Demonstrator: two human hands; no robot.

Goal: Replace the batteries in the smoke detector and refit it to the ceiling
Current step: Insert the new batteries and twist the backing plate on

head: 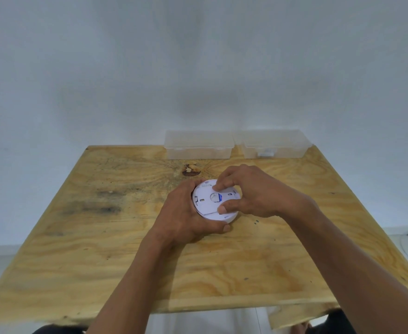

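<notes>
A round white smoke detector point(209, 206) lies back side up near the middle of the wooden table point(102, 237). Its back plate shows a central round hole with a bit of blue in it. My left hand point(186, 220) cups the detector's left and near rim, thumb along the front edge. My right hand point(253, 191) reaches over from the right, fingertips pressed on the back plate's far edge and thumb on its near right part. The detector's underside and right rim are hidden by my hands.
Two clear plastic boxes stand at the table's far edge: the left box point(198, 145) and the right box point(277, 147), with a small white item inside the right one. A dark knot point(191, 170) marks the wood behind the detector. A white wall rises behind.
</notes>
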